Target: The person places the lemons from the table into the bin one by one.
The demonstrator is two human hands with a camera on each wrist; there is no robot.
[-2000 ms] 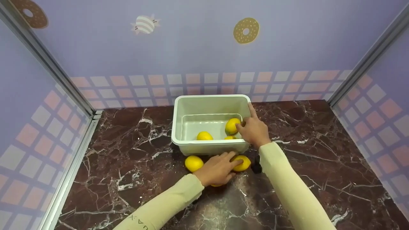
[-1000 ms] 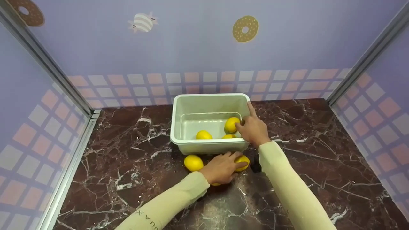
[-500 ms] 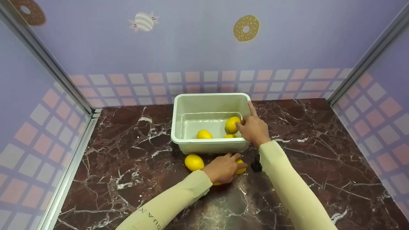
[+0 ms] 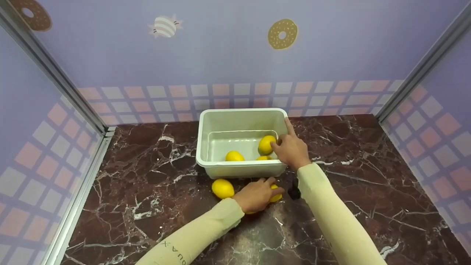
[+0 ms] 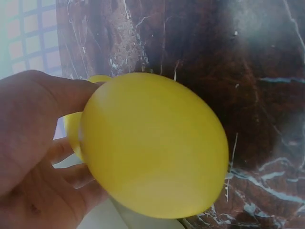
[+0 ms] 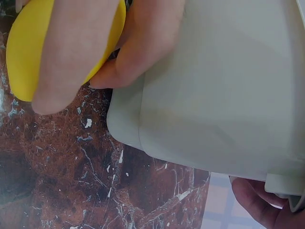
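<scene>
My left hand (image 4: 256, 195) grips a yellow lemon (image 4: 275, 195) on the counter in front of a pale plastic bin (image 4: 241, 170). In the right wrist view, its fingers curl over that lemon (image 6: 24, 55) right beside the bin's wall (image 6: 214, 90). Another lemon (image 5: 157, 148) fills the middle of the left wrist view, close under the hand; the head view mostly hides it. My right hand (image 4: 294, 150) holds the bin's right rim, index finger along the edge and thumb inside, near a lemon (image 4: 266, 144).
Inside the bin lie two more lemons, one at the front left (image 4: 234, 156) and one partly hidden behind the front rim (image 4: 264, 158). A loose lemon (image 4: 223, 188) rests left of my left hand. The dark marbled counter (image 4: 147, 198) meets patterned walls (image 4: 235, 55).
My left hand has shifted slightly right and closed further round its lemon, which has come a little toward me. The right hand and the bin stay in place.
</scene>
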